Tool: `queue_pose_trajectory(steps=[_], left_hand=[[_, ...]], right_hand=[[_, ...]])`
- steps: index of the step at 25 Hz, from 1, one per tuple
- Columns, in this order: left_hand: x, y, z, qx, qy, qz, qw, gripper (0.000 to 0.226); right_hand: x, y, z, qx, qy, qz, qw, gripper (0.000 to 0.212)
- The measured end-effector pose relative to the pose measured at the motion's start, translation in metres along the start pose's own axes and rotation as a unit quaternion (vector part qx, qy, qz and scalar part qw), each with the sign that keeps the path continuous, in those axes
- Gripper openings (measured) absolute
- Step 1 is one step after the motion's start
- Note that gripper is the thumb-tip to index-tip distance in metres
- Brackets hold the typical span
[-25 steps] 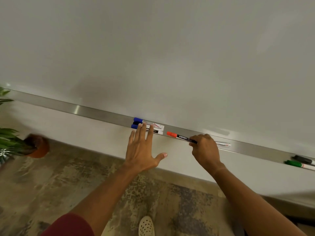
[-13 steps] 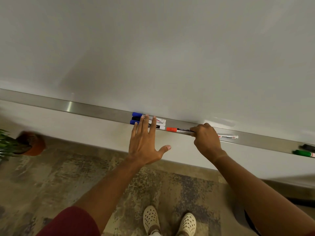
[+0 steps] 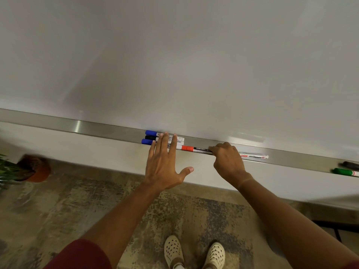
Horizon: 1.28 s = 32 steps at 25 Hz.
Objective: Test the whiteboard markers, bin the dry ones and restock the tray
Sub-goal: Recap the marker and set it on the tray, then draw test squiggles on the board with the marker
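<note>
Markers [image 3: 164,139] looked light, stiff and smooth, best pinched mid-barrel; left hand [image 3: 163,167] lay spread on them, right hand [image 3: 228,162] curled round the red-capped marker [image 3: 196,148].

Right hand [image 3: 228,162] covers the middle of the red marker [image 3: 196,148]; its fingertips are out of sight. Left fingers [image 3: 163,143] cover part of three stacked markers [image 3: 150,137]. Black marker [image 3: 350,165] and green marker [image 3: 344,171] cut off at right edge. Plant pot [image 3: 35,168] blurred.
</note>
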State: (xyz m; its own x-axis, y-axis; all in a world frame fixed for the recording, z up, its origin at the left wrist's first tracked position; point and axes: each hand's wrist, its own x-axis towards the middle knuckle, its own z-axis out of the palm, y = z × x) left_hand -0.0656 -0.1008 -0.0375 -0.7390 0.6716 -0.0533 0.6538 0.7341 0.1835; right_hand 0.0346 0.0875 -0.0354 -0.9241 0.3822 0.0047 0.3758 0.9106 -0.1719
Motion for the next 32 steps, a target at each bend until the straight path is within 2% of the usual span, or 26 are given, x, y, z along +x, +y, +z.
queue_pose_trajectory(steps=[4, 12, 20, 24, 29, 32], left_hand=[[-0.002, 0.004, 0.000, 0.007, 0.004, 0.010, 1.000, 0.112], [-0.005, 0.026, -0.001, 0.014, 0.012, 0.065, 0.998, 0.112], [0.007, 0.079, 0.002, 0.001, -0.009, 0.154, 0.988, 0.111], [0.015, 0.104, 0.009, 0.001, -0.033, 0.174, 0.984, 0.112], [0.025, 0.125, 0.017, 0.000, -0.051, 0.160, 0.986, 0.111], [0.026, 0.137, 0.019, 0.006, -0.068, 0.147, 0.987, 0.109]], right_hand=[[-0.009, -0.003, 0.002, 0.011, 0.021, -0.002, 1.000, 0.024], [-0.042, 0.000, 0.000, 0.014, 0.034, 0.030, 0.999, 0.071], [-0.069, 0.038, -0.014, 0.002, 0.047, 0.107, 0.993, 0.081], [-0.073, 0.065, -0.017, 0.005, 0.038, 0.132, 0.990, 0.076], [-0.057, 0.096, -0.021, -0.004, 0.054, 0.122, 0.991, 0.037], [-0.046, 0.113, -0.016, -0.017, 0.051, 0.089, 0.995, 0.028]])
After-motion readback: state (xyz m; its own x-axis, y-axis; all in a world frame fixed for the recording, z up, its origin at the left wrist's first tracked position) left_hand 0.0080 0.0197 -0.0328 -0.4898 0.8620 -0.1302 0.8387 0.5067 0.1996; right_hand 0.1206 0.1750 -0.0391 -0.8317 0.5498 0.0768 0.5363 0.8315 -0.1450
